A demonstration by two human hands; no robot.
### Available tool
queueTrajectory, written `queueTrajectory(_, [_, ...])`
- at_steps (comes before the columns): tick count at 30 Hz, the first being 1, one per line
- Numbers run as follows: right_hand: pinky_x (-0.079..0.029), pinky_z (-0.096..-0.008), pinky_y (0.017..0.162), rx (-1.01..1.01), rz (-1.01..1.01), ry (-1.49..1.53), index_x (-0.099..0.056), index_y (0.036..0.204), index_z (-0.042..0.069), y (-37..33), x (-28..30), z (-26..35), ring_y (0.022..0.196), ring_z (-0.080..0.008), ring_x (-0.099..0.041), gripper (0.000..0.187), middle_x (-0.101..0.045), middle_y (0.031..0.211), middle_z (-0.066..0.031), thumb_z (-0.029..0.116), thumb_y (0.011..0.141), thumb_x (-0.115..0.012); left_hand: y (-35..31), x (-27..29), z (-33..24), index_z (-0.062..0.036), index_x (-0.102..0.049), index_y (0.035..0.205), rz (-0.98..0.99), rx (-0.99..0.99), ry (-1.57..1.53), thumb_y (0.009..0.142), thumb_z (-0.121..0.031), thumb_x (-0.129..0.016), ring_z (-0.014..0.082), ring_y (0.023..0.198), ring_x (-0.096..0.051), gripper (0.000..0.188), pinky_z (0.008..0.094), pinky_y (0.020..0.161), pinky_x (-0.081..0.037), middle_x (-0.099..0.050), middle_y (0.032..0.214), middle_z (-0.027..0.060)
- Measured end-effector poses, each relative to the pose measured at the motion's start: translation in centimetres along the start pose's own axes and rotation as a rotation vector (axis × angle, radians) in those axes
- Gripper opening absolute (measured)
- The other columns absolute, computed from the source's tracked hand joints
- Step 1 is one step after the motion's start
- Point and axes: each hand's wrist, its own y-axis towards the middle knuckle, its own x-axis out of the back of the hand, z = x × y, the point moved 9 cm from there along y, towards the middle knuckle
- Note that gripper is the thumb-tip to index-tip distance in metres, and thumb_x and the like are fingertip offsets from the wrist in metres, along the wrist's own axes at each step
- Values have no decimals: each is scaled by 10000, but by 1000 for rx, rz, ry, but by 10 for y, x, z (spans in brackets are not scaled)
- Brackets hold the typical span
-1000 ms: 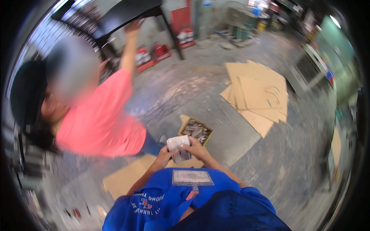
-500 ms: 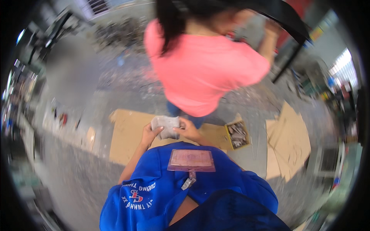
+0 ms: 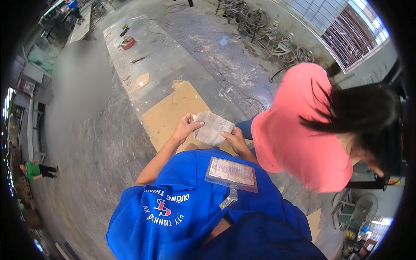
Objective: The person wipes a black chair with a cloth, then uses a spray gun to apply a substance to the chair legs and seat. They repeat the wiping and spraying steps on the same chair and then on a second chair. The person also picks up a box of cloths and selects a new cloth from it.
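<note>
Between my hands is a thin, worn, greyish-white sheet (image 3: 212, 128), roughly square and slightly bent; its material is hard to make out. My left hand (image 3: 186, 128) pinches its left edge, thumb on top. The lower right edge is gripped by my right hand (image 3: 236, 140), also with the thumb on top. I hold the sheet in front of my chest, above a piece of brown cardboard (image 3: 167, 110) lying on the floor. Below my hands, a clear badge holder (image 3: 232, 173) hangs against my blue shirt.
Close on my right, a person in a pink shirt (image 3: 299, 134) bends over a dark object. Coiled cables (image 3: 255, 19) lie along the far wall. A red round item (image 3: 128, 43) rests on the grey floor strip ahead. Another person in green (image 3: 34, 170) stands far left.
My view has turned left, so the person in pink now appears farther right and the box of scraps is out of sight. The sheet stays in both hands and looks flatter and tilted.
</note>
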Motion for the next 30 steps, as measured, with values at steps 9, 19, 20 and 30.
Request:
queueTrajectory(9, [-472, -305, 871, -75, 153, -346, -558, 1176, 15, 130, -44, 21, 976, -154, -605, 414, -649, 1031, -57, 125, 806, -707, 50, 74, -70, -84, -566, 883, 17, -16, -226, 775, -46, -730, 74, 786, -580, 200, 246, 682, -484, -607, 796, -9])
queueTrajectory(19, [-475, -331, 865, 259, 495, -915, -639, 1024, 27, 333, -259, 60, 850, -171, -641, 318, -659, 951, -70, 121, 745, -760, 147, 225, -215, -46, -609, 879, 124, -372, 531, 739, -177, -769, 55, 584, -355, 250, 263, 513, -294, -367, 597, -64])
queueTrajectory(20, [-488, -318, 833, 221, 438, -821, -643, 1002, 20, 347, -266, 58, 834, -162, -640, 291, -657, 929, -68, 112, 750, -756, 158, 245, -219, -51, -611, 872, 67, -305, 493, 741, -178, -769, 54, 577, -356, 241, 262, 510, -294, -369, 592, -68])
queueTrajectory(30, [-509, -316, 860, -218, 147, -57, -491, 1232, 22, 510, -263, 7, 977, -166, -620, 475, -625, 1070, -77, 98, 814, -703, 264, 357, -209, -88, -598, 1010, -100, -184, -284, 857, -175, -688, 48, 745, -523, 198, 235, 631, -427, -571, 800, -48])
